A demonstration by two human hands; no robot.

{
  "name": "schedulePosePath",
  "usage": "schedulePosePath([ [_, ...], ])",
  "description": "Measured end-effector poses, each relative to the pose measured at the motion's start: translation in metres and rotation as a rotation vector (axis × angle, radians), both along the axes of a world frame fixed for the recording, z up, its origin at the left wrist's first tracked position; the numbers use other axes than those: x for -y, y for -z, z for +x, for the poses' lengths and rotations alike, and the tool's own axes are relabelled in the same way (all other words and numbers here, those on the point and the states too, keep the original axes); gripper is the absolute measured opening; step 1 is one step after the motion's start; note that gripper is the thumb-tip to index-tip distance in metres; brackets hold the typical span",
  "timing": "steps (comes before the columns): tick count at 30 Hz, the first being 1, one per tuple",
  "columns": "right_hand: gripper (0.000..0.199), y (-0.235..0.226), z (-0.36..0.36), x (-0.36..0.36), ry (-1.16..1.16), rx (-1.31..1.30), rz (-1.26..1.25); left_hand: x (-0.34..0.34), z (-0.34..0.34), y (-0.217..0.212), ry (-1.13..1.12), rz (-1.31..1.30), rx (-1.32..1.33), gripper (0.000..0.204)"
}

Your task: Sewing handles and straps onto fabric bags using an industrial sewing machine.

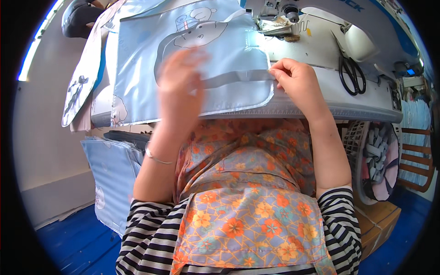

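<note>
A light blue printed fabric panel with a pale edge lies across the sewing table. A grey strap runs over it, with one end at the panel's right edge. My right hand pinches that end between thumb and fingers. Over the middle of the panel, my left hand is smeared by motion, near the strap's other part; its fingers cannot be read. Behind the panel's far right corner stands a sewing machine, its needle area apart from both hands.
Black-handled scissors lie on the table right of my right hand. Below the table, a white basket holds grey strap pieces; a cardboard box is beneath it. Stacked blue panels hang at lower left.
</note>
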State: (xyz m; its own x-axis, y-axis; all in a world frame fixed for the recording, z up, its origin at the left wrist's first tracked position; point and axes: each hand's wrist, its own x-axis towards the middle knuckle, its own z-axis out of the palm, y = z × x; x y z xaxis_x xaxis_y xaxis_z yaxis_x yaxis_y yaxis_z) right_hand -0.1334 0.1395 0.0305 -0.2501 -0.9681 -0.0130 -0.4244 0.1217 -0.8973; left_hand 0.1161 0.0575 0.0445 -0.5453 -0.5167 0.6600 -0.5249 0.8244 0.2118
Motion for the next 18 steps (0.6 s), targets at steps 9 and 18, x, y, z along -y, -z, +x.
schedulePosePath([
  [9, 0.009, 0.007, 0.005, 0.005, -0.005, -0.417, -0.214, -0.024, -0.057, 0.025, 0.287, 0.153, 0.198, 0.036],
  [18, 0.028, 0.011, -0.009, -0.001, -0.279, -0.759, -0.557, -0.013, -0.056, 0.024, 0.299, 0.218, 0.219, 0.042],
])
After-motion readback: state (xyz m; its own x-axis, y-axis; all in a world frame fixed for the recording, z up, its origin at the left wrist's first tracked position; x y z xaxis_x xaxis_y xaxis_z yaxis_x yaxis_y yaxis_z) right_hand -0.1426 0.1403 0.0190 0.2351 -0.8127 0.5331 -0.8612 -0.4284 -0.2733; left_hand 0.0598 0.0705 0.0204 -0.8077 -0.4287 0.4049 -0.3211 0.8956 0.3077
